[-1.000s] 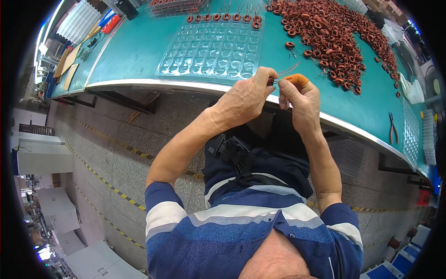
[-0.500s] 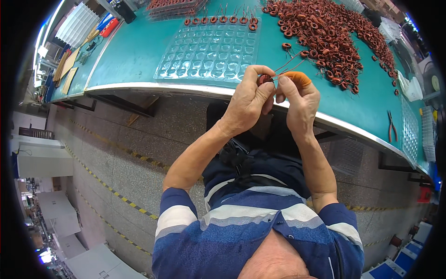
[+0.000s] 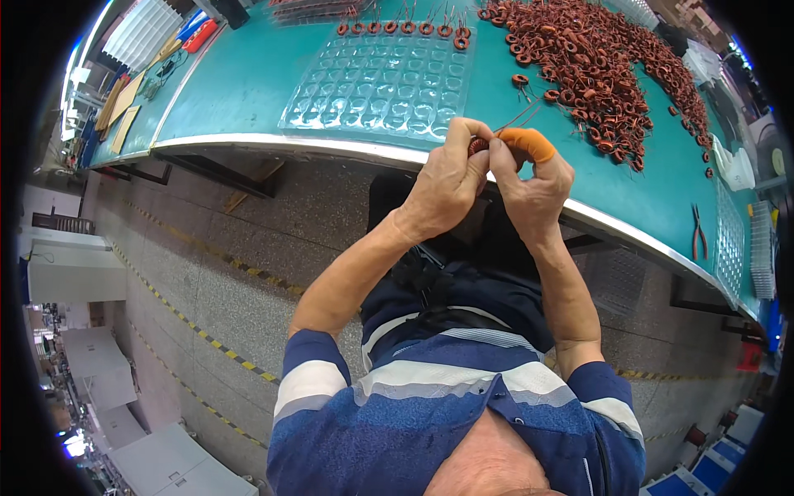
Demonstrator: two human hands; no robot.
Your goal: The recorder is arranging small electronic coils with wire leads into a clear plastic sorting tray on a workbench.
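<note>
Just over the bench's front edge, my left hand [image 3: 449,180] grips a copper-wound toroid coil [image 3: 477,146] between thumb and fingers. Only a small part of its ring shows. My right hand [image 3: 533,179] pinches at the coil's right side, thumb and forefinger pressed together. An orange finger cot [image 3: 529,144] covers that forefinger. Two thin reddish lead wires [image 3: 521,114] run up and right from the fingertips. Whether the right fingers hold the wires or the ring itself is hidden. Beyond my hands lies a clear plastic blister tray [image 3: 376,87], with several coils [image 3: 408,28] along its far edge.
A large heap of wound coils [image 3: 587,78] covers the back right of the green bench [image 3: 240,78]. One loose coil [image 3: 519,80] lies left of it. Pliers with red handles [image 3: 699,233] rest at the right, near another clear tray [image 3: 729,231]. A red object [image 3: 198,36] is at far left.
My right thumb and forefinger have closed in on the coil, and the finger cot bends more. The coil is now more covered by my fingers. The bench view has shifted slightly.
</note>
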